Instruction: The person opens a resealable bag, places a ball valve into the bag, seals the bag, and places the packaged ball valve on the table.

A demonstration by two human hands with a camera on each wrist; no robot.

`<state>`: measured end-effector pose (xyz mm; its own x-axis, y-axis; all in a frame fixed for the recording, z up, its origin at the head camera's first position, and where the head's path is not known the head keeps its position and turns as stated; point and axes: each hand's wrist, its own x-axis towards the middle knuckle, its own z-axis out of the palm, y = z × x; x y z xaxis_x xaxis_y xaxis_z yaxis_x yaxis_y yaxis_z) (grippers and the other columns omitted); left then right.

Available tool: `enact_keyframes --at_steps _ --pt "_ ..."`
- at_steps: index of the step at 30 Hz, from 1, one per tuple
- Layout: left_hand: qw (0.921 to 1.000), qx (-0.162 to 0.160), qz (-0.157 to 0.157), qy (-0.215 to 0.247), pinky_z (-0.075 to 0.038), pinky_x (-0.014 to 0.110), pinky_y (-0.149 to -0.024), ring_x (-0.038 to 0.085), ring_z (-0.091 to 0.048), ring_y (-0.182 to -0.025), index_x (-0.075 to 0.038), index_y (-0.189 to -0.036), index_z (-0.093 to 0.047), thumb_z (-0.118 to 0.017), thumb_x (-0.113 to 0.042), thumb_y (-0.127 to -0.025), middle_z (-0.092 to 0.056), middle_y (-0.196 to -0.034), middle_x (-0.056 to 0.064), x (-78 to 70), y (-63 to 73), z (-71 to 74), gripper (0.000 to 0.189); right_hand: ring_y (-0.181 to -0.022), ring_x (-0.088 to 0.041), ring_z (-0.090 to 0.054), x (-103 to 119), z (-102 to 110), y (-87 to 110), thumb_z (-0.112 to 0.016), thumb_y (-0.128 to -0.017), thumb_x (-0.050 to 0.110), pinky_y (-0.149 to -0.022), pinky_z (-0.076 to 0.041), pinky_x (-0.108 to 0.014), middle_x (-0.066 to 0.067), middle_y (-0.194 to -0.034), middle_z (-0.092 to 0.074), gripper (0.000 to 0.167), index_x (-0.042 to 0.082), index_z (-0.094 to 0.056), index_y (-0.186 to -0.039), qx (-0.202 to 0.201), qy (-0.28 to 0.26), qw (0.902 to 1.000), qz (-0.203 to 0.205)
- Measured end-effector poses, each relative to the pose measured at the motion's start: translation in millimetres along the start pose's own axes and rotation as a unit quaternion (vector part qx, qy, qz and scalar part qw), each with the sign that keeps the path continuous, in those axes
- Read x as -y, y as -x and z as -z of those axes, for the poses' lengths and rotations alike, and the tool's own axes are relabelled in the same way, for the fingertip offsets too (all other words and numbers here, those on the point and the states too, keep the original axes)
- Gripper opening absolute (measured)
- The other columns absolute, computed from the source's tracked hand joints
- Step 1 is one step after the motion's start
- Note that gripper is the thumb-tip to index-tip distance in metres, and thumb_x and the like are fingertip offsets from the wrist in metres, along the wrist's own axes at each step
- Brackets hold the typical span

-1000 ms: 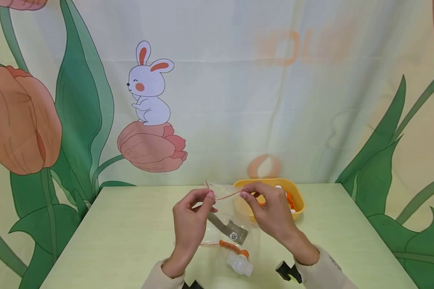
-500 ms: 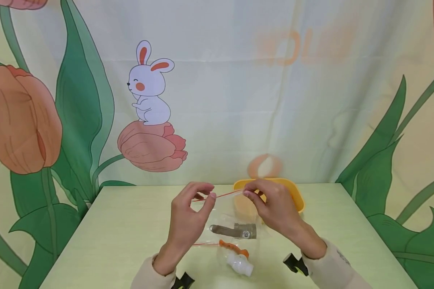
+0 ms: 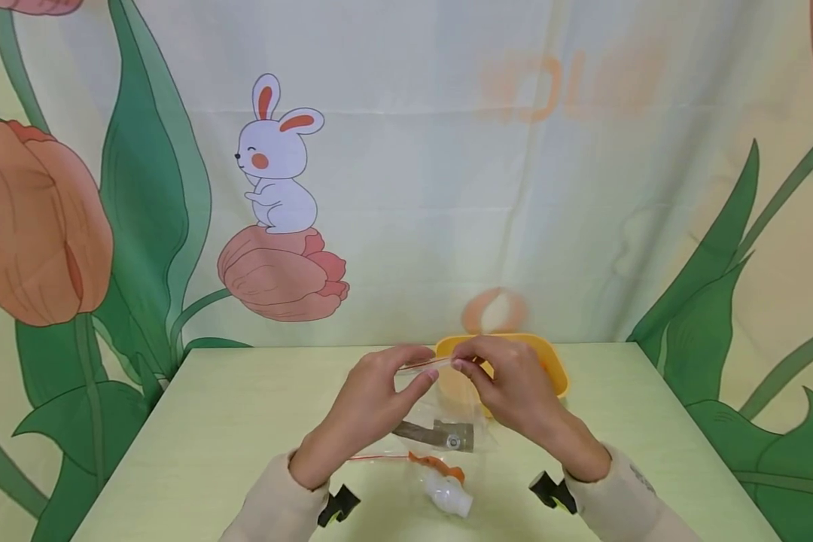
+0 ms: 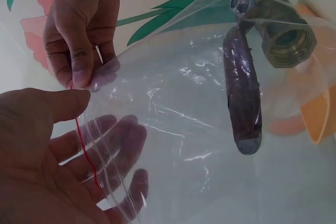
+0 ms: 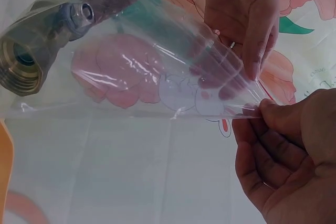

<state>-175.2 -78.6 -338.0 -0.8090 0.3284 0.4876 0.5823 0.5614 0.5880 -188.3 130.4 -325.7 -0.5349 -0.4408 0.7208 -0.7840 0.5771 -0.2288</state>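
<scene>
above the table [image 3: 257, 421], my right grip [image 3: 518, 388] pinches the clear bag [image 4: 173, 114] by a corner, my left grip [image 3: 373, 395] spread at its mouth; likely slick, limp, weighed by the metal valve [image 4: 262, 14]: hold both corners.

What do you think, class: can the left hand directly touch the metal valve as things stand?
Probably not: the metal valve sits inside the clear bag, so plastic lies between it and the left hand. Feeling it through the bag looks possible.
</scene>
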Motion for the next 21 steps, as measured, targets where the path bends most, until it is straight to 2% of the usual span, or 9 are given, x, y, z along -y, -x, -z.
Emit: enact_keyframes --at_steps 3,7,14,21 --pt "0.9997 0.006 0.003 0.025 -0.056 0.037 -0.090 0.013 -0.070 -0.103 -0.013 -0.112 -0.071 -0.063 -0.029 -0.096 -0.074 -0.109 -0.001 1.3 -1.5 -1.6 0.023 -0.065 -0.009 -0.060 0.5 0.5 -0.6 -0.077 -0.082 0.008 -0.061 -0.052 -0.022 0.000 -0.081 -0.073 0.007 0.008 -0.072 -0.087 -0.001 -0.004 1.0000 0.002" --pt "0.9988 0.006 -0.009 0.048 -0.056 0.034 -0.087 0.011 -0.068 -0.095 -0.012 -0.107 -0.073 -0.061 -0.026 -0.098 -0.074 -0.102 -0.002 3.0 -2.6 -2.9 0.020 -0.065 -0.009 -0.061 0.6 1.1 -1.1 -0.077 -0.081 0.007 -0.062 -0.052 -0.022 0.000 -0.081 -0.073 0.008 0.008 -0.072 -0.086 -0.002 -0.011 0.9999 0.004" --pt "0.9990 -0.005 -0.027 0.035 -0.055 0.030 -0.082 0.010 -0.065 -0.088 -0.012 -0.101 -0.074 -0.062 -0.021 -0.097 -0.072 -0.095 -0.003 4.6 -4.1 -4.5 0.015 -0.066 -0.009 -0.061 0.8 1.9 -0.5 -0.077 -0.082 0.009 -0.062 -0.053 -0.021 0.000 -0.082 -0.073 0.007 0.008 -0.072 -0.087 0.006 -0.008 0.9999 -0.007" --pt "0.9961 -0.043 -0.075 0.017 -0.053 0.025 -0.073 0.009 -0.062 -0.080 -0.011 -0.095 -0.075 -0.065 -0.016 -0.094 -0.070 -0.088 -0.002 6.5 -5.7 -7.0 0.011 -0.066 -0.009 -0.061 0.3 1.6 0.4 -0.077 -0.082 0.010 -0.062 -0.052 -0.021 0.000 -0.082 -0.073 0.008 0.008 -0.073 -0.088 0.005 -0.011 0.9998 -0.019"
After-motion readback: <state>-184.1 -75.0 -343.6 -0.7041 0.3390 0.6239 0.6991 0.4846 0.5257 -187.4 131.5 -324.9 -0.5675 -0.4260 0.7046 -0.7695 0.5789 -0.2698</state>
